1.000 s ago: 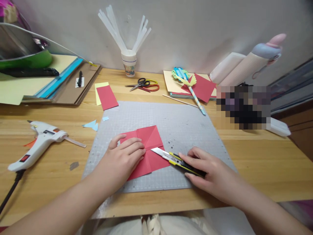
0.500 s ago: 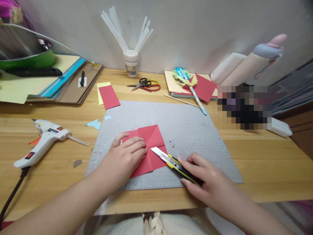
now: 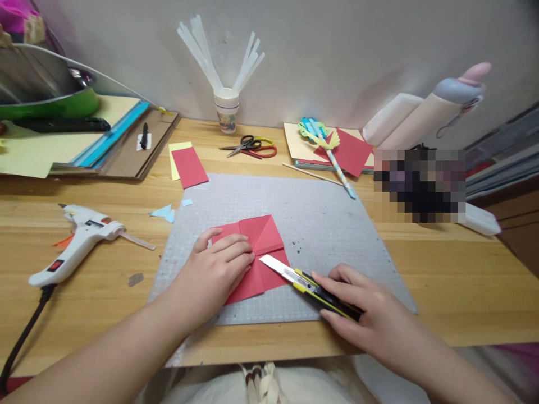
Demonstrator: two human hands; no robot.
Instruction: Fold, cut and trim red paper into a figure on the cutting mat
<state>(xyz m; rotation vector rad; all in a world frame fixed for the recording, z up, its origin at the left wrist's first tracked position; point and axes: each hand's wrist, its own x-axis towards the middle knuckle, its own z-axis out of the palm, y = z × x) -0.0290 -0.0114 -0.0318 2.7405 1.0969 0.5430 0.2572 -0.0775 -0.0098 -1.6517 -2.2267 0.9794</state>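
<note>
A folded red paper square point(image 3: 269, 233) with crossing creases and cut slits lies on the grey cutting mat point(image 3: 328, 219). My left hand point(image 3: 225, 255) rests on its left half, fingers stretched out and pressing it down. My right hand point(image 3: 351, 297) grips a black and yellow utility knife point(image 3: 311, 286). Its blade point(image 3: 278, 267) is out and points left over the paper, the tip close to my left fingertips at the centre of the square. Whether the tip touches the paper I cannot tell.
On the left lies a white glue gun point(image 3: 80, 241), near blue paper scraps point(image 3: 164, 212). Behind the mat are red and yellow cards point(image 3: 190, 167), scissors point(image 3: 248, 146) and a paper cup point(image 3: 227, 109) of glue sticks. A paper flower point(image 3: 326, 143) lies at the back right.
My right hand has drawn slightly back to the right with the knife, and more of the blade shows. My left hand and the red paper stay in place.
</note>
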